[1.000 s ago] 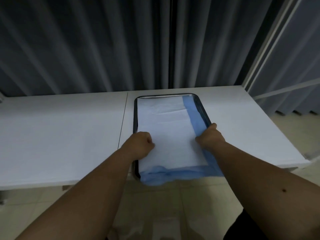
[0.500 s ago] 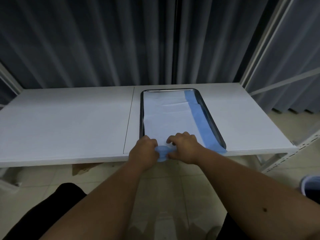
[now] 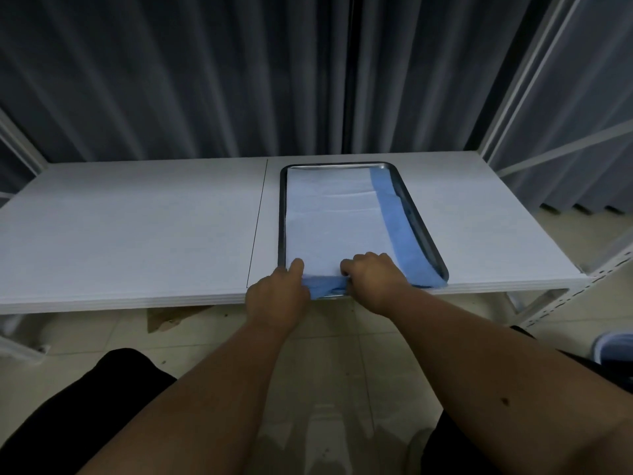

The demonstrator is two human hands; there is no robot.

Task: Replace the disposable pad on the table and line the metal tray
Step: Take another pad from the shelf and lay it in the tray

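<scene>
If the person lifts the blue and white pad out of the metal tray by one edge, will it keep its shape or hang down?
The pad probably hangs limp: its blue near edge is bunched between the left hand and right hand. It looks thin and light, since creases show across the white face. It may slide easily on the smooth metal tray.

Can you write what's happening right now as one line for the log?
step: lining tray | left hand: holds pad's blue near edge | right hand: tucks same edge | pad: lying in metal tray
</scene>
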